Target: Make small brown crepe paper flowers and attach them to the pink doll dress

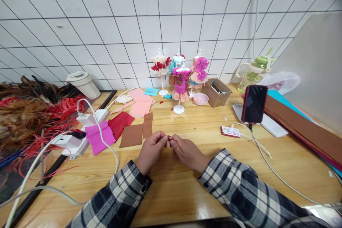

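My left hand (153, 149) and my right hand (187, 151) meet low over the middle of the wooden table, fingertips nearly touching. Each is closed in a pinch of thumb and forefinger. A tiny dark brownish bit (169, 138) shows between the fingertips; the fingers hide most of it and its kind is unclear. Just left of my left hand lie a square brown crepe paper piece (131, 135) and a narrower brown strip (148, 125). Beyond my hands stands a small dress form (181, 80) in a magenta top with a brown rosette and a peach skirt.
More dressed forms (160, 65) stand behind, beside a pink bowl (200, 99) and a cardboard box (217, 92). Peach, red and magenta sheets (100, 136) lie left, near a power strip (74, 144) with cables. At right are a propped phone (254, 104) and long paper rolls (301, 124).
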A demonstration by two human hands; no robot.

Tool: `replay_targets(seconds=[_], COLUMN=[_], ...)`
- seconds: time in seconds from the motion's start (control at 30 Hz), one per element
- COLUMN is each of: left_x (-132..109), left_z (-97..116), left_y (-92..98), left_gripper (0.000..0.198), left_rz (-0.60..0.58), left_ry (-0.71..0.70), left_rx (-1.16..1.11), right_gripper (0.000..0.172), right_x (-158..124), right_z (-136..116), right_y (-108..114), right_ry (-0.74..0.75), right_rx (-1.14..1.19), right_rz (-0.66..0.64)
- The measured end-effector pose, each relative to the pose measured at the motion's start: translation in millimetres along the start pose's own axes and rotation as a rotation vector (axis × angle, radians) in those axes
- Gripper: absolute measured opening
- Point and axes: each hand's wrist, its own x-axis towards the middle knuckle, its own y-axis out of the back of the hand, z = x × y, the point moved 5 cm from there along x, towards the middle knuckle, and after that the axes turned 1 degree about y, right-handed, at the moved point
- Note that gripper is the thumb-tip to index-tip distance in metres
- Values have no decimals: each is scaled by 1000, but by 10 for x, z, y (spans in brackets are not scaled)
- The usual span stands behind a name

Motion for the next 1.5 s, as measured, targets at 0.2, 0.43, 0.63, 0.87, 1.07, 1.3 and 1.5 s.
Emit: replay_targets(seconds=[0.2, 0.43, 0.63, 0.87, 1.07, 1.3, 1.5], left_x=[-8, -7, 2, -20, -7, -29, -32], left_z=[51, 36, 7, 25, -33, -27, 20], left_y=[-6, 8, -9, -20, -41, -10, -32], left_gripper=[32, 24, 23, 23, 22, 22, 23], left_rz=[-9, 12, 12, 34, 79, 124, 90], left_ry=[-40, -25, -16, -17, 9, -23, -29], left_rx=[-18, 90, 62, 27, -151, -70, 28], right_gripper=[29, 29, 30, 29, 28, 29, 29], right_x=[24, 14, 4, 7, -4, 6, 11], right_z=[29, 56, 53, 40, -1, 33, 33], right_y=[-5, -6, -26, -33, -11, -28, -20], right_ry=[21, -24, -11, -25, -4, -37, -16], right_rx=[26, -37, -61, -70, -23, -104, -81], right_rz=[69, 83, 73, 97, 122, 95, 109])
